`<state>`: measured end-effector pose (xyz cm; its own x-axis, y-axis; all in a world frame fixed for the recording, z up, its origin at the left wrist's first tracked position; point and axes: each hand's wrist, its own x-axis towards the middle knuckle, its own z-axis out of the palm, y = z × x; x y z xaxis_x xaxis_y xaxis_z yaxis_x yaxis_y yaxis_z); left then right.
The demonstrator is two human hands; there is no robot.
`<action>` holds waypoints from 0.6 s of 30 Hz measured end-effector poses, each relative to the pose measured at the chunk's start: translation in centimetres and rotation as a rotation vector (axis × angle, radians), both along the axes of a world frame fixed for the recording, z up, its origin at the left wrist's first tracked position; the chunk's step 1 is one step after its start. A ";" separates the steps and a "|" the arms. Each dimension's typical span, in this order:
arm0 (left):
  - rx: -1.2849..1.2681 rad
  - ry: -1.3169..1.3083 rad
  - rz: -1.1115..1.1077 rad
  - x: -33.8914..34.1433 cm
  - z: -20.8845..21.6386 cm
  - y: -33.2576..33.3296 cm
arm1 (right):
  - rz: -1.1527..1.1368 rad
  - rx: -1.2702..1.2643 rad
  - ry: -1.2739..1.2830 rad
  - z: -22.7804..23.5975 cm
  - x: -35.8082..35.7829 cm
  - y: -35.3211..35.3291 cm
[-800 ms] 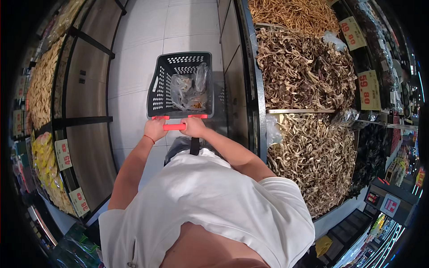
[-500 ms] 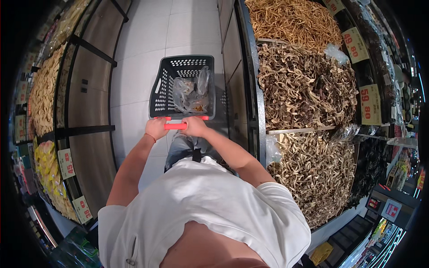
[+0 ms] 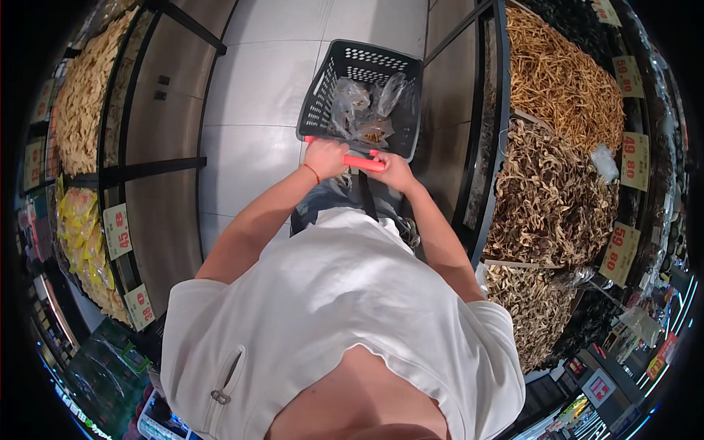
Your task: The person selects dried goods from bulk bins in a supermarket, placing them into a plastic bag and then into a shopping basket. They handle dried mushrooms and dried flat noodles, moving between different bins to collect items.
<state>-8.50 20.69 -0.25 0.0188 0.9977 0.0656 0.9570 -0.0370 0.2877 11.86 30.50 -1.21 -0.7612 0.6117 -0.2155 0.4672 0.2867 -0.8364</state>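
Observation:
Both my hands are closed on the red handle of a dark green-black shopping basket with perforated walls. My left hand grips its left part, and my right hand wraps round the right end. A short stretch of red shows between them. In the basket lie several clear plastic bags; one near the handle side holds something brownish. What the other bags contain is hard to make out.
Light tiled floor runs ahead between two display stands. On the right are bins of dried orange-brown strips and dried brown slices, with price cards. The left stand holds pale dried pieces and yellow packets.
The basket and both hands have shifted right and farther from my body in view, and the basket has turned slightly. The right-hand bins have slid right and lower. Both hands remain on the handle.

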 end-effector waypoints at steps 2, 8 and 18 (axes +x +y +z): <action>-0.014 -0.010 0.003 -0.6 -0.1 0.7 | 0.059 -0.146 -0.188 2.3 -1.2 1.5; -0.061 -0.087 -0.011 -2.2 0.8 4.0 | 0.294 -0.296 -0.166 1.3 -2.7 6.2; -0.023 -0.082 0.002 -4.0 0.8 8.5 | 0.094 -0.811 -0.199 -7.7 -5.8 13.7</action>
<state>-12.47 29.15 0.58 0.0121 0.9990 0.0438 0.9302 -0.0273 0.3661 6.04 44.24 -8.90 -0.7025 0.1446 -0.6968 0.6322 -0.3227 -0.7044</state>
